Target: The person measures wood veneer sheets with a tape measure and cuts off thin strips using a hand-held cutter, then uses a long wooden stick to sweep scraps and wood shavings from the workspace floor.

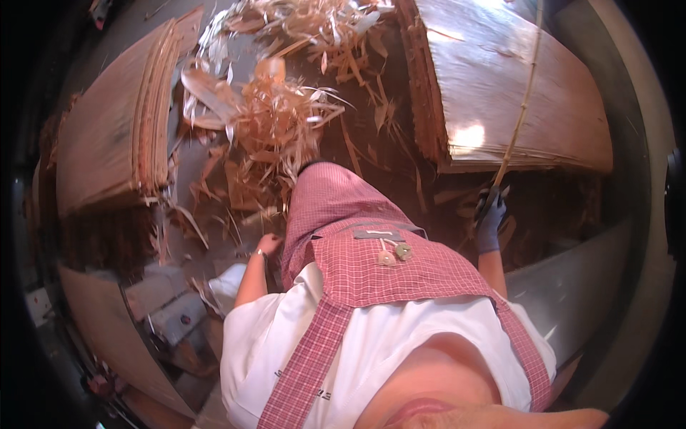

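Observation:
My right hand [490, 211], in a blue glove with dark fingers, is closed around the lower end of a long thin bamboo stick [527, 100]. The stick slants up and away across a stack of thin wood sheets [514, 86] on the right. My left hand [269, 244] is bare, with a band at the wrist. It hangs low beside my red checked apron [350, 193], near the heap of wood shavings [275, 121]. Its fingers are too small and blurred to read, and no object shows in it.
Another stack of wood sheets [118, 121] stands on the left. Torn veneer strips and shavings litter the dark floor between the two stacks. A grey machine part [177, 318] and a brown panel [118, 332] are at lower left. A metal surface [572, 286] lies at lower right.

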`<state>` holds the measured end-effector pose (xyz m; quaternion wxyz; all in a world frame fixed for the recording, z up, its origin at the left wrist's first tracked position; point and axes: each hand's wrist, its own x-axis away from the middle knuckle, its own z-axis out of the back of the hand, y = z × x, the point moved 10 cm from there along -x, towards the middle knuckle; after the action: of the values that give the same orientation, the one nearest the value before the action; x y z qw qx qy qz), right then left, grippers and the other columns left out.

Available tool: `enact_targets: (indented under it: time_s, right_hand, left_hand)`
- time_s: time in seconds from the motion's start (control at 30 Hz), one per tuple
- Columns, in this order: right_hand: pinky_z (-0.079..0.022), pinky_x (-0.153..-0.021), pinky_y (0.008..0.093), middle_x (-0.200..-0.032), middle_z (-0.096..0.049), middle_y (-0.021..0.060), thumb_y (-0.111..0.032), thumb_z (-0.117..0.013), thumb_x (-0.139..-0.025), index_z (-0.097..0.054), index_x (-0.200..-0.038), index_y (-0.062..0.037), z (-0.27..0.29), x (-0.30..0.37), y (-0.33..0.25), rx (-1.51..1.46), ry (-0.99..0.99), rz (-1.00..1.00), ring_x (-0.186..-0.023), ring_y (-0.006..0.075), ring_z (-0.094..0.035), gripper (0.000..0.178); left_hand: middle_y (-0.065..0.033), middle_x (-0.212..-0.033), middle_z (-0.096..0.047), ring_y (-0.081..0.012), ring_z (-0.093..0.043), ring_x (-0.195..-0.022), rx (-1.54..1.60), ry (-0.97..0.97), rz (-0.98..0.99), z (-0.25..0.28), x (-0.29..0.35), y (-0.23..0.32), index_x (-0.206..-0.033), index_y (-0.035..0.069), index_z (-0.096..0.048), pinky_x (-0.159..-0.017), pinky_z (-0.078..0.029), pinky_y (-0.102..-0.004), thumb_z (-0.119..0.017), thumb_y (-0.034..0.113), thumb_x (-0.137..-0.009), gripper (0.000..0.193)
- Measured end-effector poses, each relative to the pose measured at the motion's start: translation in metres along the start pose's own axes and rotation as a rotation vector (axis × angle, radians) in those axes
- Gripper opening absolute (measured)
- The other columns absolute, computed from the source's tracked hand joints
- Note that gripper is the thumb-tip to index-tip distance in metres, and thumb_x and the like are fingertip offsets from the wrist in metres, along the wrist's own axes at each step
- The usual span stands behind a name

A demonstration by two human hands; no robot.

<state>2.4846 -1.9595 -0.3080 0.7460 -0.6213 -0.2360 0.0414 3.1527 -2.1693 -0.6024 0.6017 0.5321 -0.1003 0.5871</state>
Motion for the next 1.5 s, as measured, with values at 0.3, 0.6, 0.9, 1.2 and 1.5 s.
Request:
enact_targets:
  time_s: [0.3,0.6,0.9,1.2,1.5]
  right_hand:
    - [-0.047,-0.064,0.0281,-0.075,-0.065,0.0081,-0.012,-0.061,-0.092,-0.062,-0.084,-0.0001,-0.099,0.116,0.103,0.557,-0.291,0.263,-0.069,0.0095,-0.058,0.015]
    - [-0.053,-0.071,0.0423,-0.089,-0.068,0.0191,-0.025,-0.066,-0.082,-0.065,-0.106,-0.0104,0.075,0.208,0.135,1.323,-0.619,0.217,-0.083,0.0340,-0.067,0.028]
    - [-0.049,-0.075,0.0466,-0.089,-0.060,0.0115,-0.021,-0.063,-0.082,-0.052,-0.132,-0.0189,0.255,0.244,0.023,1.704,-0.538,0.565,-0.084,0.0346,-0.060,0.052]
    - [-0.043,-0.078,0.0443,-0.080,-0.058,0.0081,-0.017,-0.064,-0.081,-0.064,-0.119,-0.0210,0.398,0.268,-0.036,1.927,-0.556,0.632,-0.082,0.0284,-0.058,0.038]
    - [-0.045,-0.075,0.0445,-0.090,-0.058,0.0125,-0.009,-0.065,-0.079,-0.061,-0.126,-0.0171,0.647,0.362,-0.159,2.080,-0.051,0.507,-0.086,0.0325,-0.057,0.047]
  left_hand:
    - [-0.0036,-0.098,-0.063,-0.0180,-0.063,-0.083,0.540,-0.359,-0.271,0.086,-0.162,0.334,-0.125,0.008,-0.054,-0.074,-0.052,-0.0320,-0.059,0.050,-0.092,0.054]
    - [-0.0049,-0.076,-0.058,-0.0206,-0.066,-0.065,1.455,-0.048,-0.106,0.059,-0.159,0.363,-0.097,0.009,-0.048,-0.054,-0.059,-0.0385,-0.069,0.043,-0.087,0.040]
    - [-0.0096,-0.078,-0.051,-0.0288,-0.064,-0.067,1.530,-0.028,0.136,-0.260,0.065,0.293,-0.094,0.009,-0.041,-0.060,-0.060,-0.0488,-0.035,0.032,-0.102,0.025]
    - [-0.0239,-0.119,-0.053,-0.0422,-0.061,-0.106,1.224,-0.386,0.555,-0.425,0.185,0.169,-0.128,0.001,-0.033,-0.089,-0.054,-0.0569,-0.037,0.016,-0.099,0.033]
    - [-0.0280,-0.118,-0.056,-0.0421,-0.066,-0.097,0.909,-0.951,0.301,-0.628,0.316,0.405,-0.132,-0.001,-0.026,-0.075,-0.061,-0.0472,-0.032,0.023,-0.102,0.039]
